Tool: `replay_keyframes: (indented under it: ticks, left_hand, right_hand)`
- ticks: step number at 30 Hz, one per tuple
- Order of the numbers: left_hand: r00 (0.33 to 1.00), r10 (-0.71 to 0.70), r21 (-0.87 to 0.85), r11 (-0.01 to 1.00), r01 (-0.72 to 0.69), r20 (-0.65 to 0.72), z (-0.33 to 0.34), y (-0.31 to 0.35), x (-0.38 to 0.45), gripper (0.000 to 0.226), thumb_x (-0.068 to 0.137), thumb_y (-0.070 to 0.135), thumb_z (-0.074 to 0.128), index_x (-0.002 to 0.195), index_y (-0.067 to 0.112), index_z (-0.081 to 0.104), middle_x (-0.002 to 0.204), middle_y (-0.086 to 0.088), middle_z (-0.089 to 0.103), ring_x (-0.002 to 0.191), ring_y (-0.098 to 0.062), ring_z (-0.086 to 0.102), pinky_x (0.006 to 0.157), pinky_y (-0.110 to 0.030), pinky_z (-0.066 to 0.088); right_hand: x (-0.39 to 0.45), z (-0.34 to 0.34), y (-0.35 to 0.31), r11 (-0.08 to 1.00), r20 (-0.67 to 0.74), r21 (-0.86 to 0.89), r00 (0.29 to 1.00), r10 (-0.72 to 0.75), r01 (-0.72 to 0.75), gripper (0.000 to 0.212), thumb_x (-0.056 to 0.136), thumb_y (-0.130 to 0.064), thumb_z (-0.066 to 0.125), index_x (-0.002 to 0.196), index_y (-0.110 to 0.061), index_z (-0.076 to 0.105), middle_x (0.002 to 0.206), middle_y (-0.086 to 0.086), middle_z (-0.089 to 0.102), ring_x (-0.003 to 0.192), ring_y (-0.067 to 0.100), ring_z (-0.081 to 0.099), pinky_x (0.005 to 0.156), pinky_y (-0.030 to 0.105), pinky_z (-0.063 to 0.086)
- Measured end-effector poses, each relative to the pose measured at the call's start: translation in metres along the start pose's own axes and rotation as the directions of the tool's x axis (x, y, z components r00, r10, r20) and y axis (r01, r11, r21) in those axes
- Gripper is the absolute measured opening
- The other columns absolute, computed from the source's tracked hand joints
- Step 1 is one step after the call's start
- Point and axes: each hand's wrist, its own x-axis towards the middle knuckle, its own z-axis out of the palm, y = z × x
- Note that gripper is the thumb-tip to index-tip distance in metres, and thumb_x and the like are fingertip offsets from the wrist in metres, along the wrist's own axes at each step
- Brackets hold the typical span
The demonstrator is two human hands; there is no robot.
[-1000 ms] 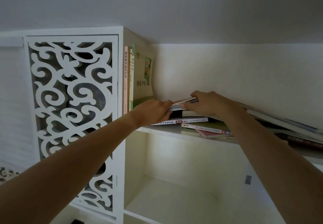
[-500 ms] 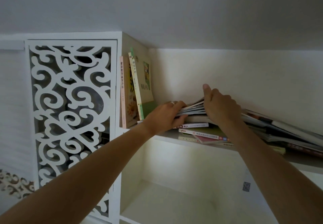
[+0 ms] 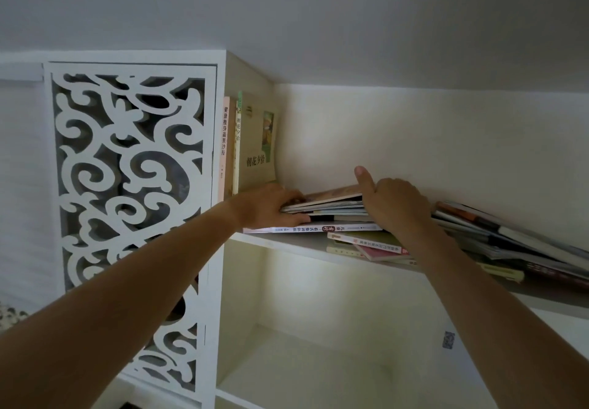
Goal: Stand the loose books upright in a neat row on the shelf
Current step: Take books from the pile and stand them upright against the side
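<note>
A white shelf (image 3: pixel 287 243) beneath a sloped ceiling; glossy thin books (image 3: pixel 331 206) lie stacked; left hand (image 3: pixel 267 206) and right hand (image 3: pixel 393 203) each grip the stack's ends.

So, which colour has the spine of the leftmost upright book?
The leftmost upright book has a pale pink spine with dark characters, shown best in the head view.

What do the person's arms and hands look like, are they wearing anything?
Both arms are bare, with no sleeves showing. The left hand and the right hand wear no gloves, and no watch or bracelet shows on either wrist. Whether there is a ring on a finger cannot be told here.
</note>
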Motion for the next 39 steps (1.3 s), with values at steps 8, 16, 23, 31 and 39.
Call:
replay_keyframes:
  ticks: [8,16,23,31,39]
  left_hand:
    - [0.988,0.142,0.078,0.987,-0.137,-0.066,-0.003,0.018,0.002,0.051,0.102,0.047,0.048,0.148,0.026,0.044,0.117,-0.004,0.072,0.091,-0.02,0.068,0.081,-0.032,0.058]
    - [0.955,0.06,0.243,0.97,0.012,-0.289,0.008,0.023,0.0,0.026,0.109,0.033,0.042,0.12,0.01,0.048,0.089,-0.015,0.067,0.066,-0.035,0.066,0.059,-0.044,0.056]
    - [0.969,0.161,0.167,0.977,-0.13,-0.187,0.001,0.012,-0.001,0.034,0.104,0.042,0.051,0.13,0.021,0.046,0.101,-0.001,0.07,0.076,-0.02,0.069,0.066,-0.034,0.059]
    - [0.994,-0.065,-0.395,0.919,0.025,-0.088,-0.001,0.017,0.001,0.073,0.094,0.069,0.043,0.153,0.027,0.042,0.147,-0.002,0.057,0.127,-0.015,0.055,0.097,-0.024,0.046]
    - [0.985,0.09,-0.156,0.981,-0.112,-0.145,-0.018,0.039,0.031,0.05,0.096,0.062,0.056,0.121,0.02,0.068,0.096,0.007,0.073,0.081,-0.004,0.067,0.074,-0.019,0.053]
  right_hand:
    - [0.003,0.001,-0.012,0.996,-0.124,0.081,0.992,0.039,-0.029,0.099,0.091,-0.079,-0.006,0.072,-0.011,0.063,0.08,0.013,0.064,0.082,0.034,0.062,0.091,0.051,0.05]
    - [-0.004,-0.019,-0.011,0.784,-0.289,0.614,0.95,0.114,0.093,0.087,0.104,-0.061,0.004,0.12,-0.007,0.071,0.119,0.015,0.072,0.111,0.031,0.066,0.105,0.042,0.048]
    - [-0.007,-0.018,-0.003,0.911,-0.191,0.397,0.981,-0.033,0.108,0.078,0.109,-0.051,0.014,0.075,0.001,0.06,0.072,0.016,0.063,0.072,0.03,0.06,0.072,0.034,0.04]
    - [0.007,-0.017,0.002,0.925,-0.032,0.38,0.999,-0.003,0.015,0.05,0.105,-0.038,0.04,0.071,-0.004,0.053,0.066,0.008,0.055,0.061,0.024,0.052,0.059,0.032,0.041]
    - [0.003,-0.039,-0.029,0.834,0.045,0.552,0.999,-0.024,-0.004,0.075,0.104,-0.065,0.021,0.112,-0.008,0.069,0.089,0.004,0.06,0.076,0.011,0.053,0.068,0.03,0.037]
